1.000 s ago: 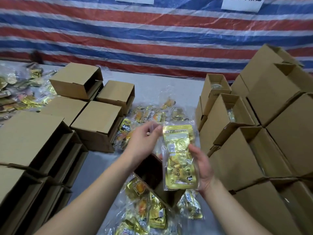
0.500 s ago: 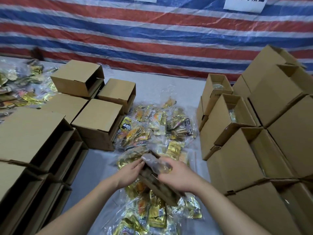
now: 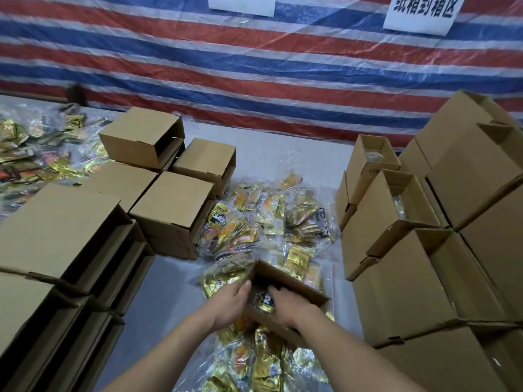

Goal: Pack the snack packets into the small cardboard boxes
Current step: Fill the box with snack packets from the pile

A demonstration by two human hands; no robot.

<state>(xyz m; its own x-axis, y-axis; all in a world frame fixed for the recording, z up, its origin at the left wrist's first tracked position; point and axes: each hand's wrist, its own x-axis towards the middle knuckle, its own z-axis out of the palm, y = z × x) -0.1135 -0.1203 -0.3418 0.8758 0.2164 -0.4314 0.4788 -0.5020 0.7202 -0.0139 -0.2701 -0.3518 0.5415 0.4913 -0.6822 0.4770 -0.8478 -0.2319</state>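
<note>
Since a second ago the packet [image 3: 264,301] has been lowered into the open box [image 3: 297,287] under both hands, left hand [image 3: 230,305] and right hand [image 3: 291,306], fingers curled on it, while many packets [image 3: 271,219] are left unpacked on the tabletop [image 3: 158,295]

A makeshift packing station — stacks of small cardboard boxes [image 3: 172,210] flank a counter [image 3: 283,154] heaped with snack packets [image 3: 263,219], backed by a striped tarpaulin [image 3: 254,66] bearing printed paper signs [image 3: 421,11].
</note>
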